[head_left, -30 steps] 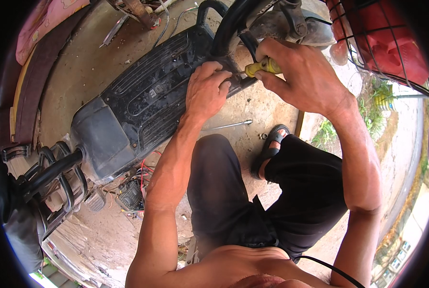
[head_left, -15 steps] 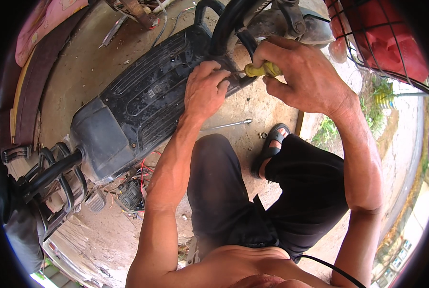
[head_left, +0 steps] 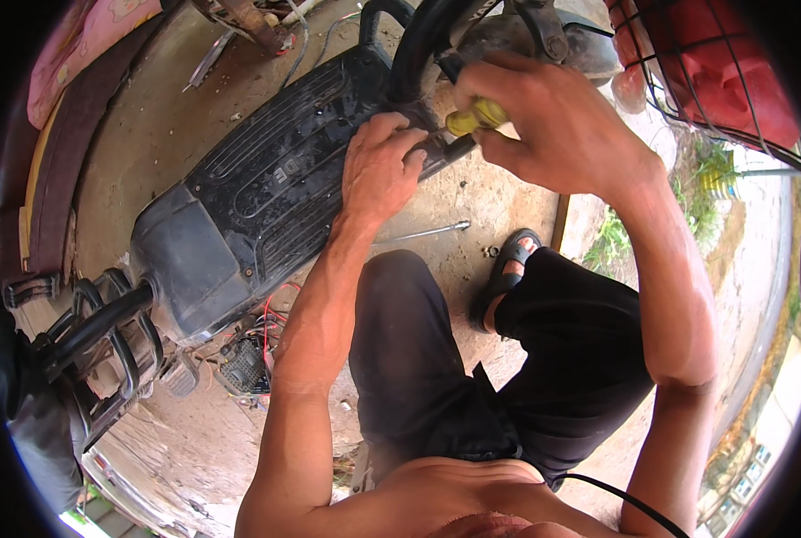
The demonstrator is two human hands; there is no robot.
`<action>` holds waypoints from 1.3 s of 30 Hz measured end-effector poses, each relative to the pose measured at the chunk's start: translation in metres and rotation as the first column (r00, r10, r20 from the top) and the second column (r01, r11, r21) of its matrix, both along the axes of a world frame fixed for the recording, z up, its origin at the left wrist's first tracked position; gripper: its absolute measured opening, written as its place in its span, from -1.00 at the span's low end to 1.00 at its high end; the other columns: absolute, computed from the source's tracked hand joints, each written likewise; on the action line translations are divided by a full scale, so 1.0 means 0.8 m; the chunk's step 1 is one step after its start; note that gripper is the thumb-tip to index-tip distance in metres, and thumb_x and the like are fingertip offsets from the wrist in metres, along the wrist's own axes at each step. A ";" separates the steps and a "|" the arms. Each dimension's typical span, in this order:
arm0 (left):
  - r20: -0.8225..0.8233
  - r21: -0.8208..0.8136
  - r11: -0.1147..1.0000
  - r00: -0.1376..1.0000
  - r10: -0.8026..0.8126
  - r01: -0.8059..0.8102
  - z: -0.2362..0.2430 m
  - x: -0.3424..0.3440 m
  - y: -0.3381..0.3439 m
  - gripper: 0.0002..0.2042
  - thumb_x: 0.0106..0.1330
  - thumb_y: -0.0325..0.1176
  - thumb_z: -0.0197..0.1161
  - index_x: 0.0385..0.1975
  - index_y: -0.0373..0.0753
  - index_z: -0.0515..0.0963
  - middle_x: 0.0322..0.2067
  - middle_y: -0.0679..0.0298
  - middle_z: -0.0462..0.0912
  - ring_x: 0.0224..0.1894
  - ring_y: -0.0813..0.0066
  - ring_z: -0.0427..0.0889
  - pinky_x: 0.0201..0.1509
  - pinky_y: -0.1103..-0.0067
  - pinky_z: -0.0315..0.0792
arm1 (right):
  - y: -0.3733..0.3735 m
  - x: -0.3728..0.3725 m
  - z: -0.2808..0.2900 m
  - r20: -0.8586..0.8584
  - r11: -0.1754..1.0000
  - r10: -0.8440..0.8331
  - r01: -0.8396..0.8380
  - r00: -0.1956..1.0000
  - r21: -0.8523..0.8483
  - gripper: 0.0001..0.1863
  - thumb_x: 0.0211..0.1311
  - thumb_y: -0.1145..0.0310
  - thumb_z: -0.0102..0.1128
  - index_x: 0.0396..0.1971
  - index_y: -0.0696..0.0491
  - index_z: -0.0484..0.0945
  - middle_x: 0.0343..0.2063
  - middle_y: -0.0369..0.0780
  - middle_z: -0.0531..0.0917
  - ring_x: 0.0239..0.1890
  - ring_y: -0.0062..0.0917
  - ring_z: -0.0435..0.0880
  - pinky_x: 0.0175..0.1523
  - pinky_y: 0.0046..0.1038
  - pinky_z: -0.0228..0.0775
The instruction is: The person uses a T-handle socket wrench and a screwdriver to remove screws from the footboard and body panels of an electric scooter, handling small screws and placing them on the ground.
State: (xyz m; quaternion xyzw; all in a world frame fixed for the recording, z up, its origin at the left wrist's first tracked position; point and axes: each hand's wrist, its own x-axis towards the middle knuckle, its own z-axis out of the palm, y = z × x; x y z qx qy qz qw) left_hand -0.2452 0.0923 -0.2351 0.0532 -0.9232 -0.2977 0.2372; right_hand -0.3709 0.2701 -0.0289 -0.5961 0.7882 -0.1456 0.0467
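My right hand (head_left: 557, 121) is closed round the yellow handle of a screwdriver (head_left: 474, 118). Its thin shaft points left toward the front end of a black ridged footboard (head_left: 284, 170), part of a two-wheeled vehicle. Close to the tip, my left hand (head_left: 382, 161) rests on the footboard with its fingers curled in. Whatever those fingers pinch is hidden. A thick black frame tube (head_left: 418, 54) rises just beyond both hands.
A long metal rod-like tool (head_left: 423, 233) lies on the floor by my knee. Below the footboard are red wires (head_left: 270, 314) and a dark electrical part (head_left: 243, 363). A wire basket (head_left: 718, 72) with something red hangs at upper right. Black tubular bars (head_left: 104, 323) stand at left.
My right hand has shifted slightly left and up with the screwdriver, and its grip has turned, bringing the handle nearer my left hand. The left hand has barely moved.
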 end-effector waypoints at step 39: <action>0.030 0.048 0.998 0.999 -0.040 0.038 0.001 0.002 -0.004 -0.78 0.31 -0.37 0.44 -0.07 -0.20 0.80 0.08 0.18 0.63 0.15 0.13 0.59 0.32 0.26 0.46 | -0.031 0.007 -0.018 0.006 0.934 -0.340 0.339 0.940 -0.112 -0.59 0.36 0.07 0.30 -0.11 0.16 0.60 -0.35 0.06 0.77 -0.22 0.05 0.80 -0.06 0.02 0.64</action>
